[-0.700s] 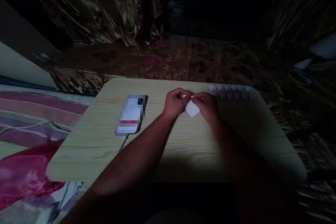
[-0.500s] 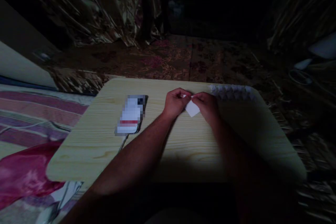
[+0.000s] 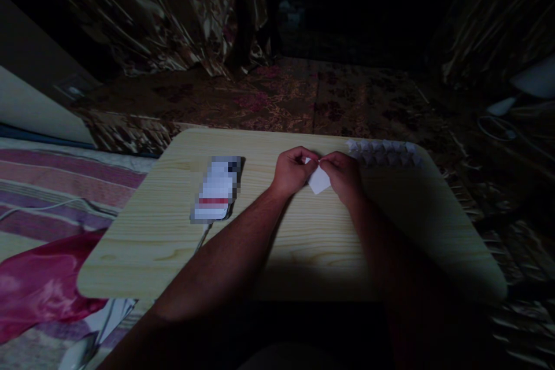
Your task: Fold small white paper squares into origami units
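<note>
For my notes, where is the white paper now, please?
In the head view, the white paper is held between the left hand and right hand, right of the phone.

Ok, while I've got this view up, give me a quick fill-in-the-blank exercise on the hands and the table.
1. The paper pinched by the left hand and the right hand is ____ in colour.
2. Seen from the person's side, the phone lies on the ____ half of the table.
3. Near the far right corner, the small pale pieces are set out in ____ rows.

Missing words: white; left; two.
</note>
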Tool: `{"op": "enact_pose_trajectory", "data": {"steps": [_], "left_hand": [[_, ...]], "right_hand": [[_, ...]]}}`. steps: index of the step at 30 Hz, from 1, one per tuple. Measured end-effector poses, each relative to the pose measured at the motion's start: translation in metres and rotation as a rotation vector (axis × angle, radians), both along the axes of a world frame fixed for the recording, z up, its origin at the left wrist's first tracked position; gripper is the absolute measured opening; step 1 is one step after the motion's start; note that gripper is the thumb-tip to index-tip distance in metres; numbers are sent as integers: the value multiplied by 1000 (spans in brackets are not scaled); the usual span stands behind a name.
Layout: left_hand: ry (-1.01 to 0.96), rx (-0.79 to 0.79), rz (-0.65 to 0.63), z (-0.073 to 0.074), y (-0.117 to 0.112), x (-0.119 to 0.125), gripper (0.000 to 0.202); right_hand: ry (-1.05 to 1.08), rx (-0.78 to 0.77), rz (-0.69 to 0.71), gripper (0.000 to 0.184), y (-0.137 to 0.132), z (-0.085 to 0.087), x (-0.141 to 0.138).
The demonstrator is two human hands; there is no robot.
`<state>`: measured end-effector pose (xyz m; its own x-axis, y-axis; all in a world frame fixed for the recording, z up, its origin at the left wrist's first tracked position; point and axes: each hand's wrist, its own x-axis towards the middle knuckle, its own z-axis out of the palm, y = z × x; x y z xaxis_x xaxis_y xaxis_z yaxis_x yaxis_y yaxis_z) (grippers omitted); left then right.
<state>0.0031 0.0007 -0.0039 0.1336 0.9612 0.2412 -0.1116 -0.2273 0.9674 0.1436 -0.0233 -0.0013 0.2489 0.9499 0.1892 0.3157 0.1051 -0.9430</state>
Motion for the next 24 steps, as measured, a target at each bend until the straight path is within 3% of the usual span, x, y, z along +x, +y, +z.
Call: {"op": "enact_pose_trajectory", "data": {"steps": [7,11,14,24], "left_hand": [[64,51,-11,0,-1,0,11],[-15,-61,-42,5,-2,2,27],[-18,-137,-80,6,-1,2,22],[-29,-150,-127,-1,4,-2,20]], "right_hand": [[-85,16,45,13,1,0,4],[-90,41,28,15,0,2,5],[-96,56,3,17,-2,4,5],[-54,33,25,18,-1,2,5]]}}
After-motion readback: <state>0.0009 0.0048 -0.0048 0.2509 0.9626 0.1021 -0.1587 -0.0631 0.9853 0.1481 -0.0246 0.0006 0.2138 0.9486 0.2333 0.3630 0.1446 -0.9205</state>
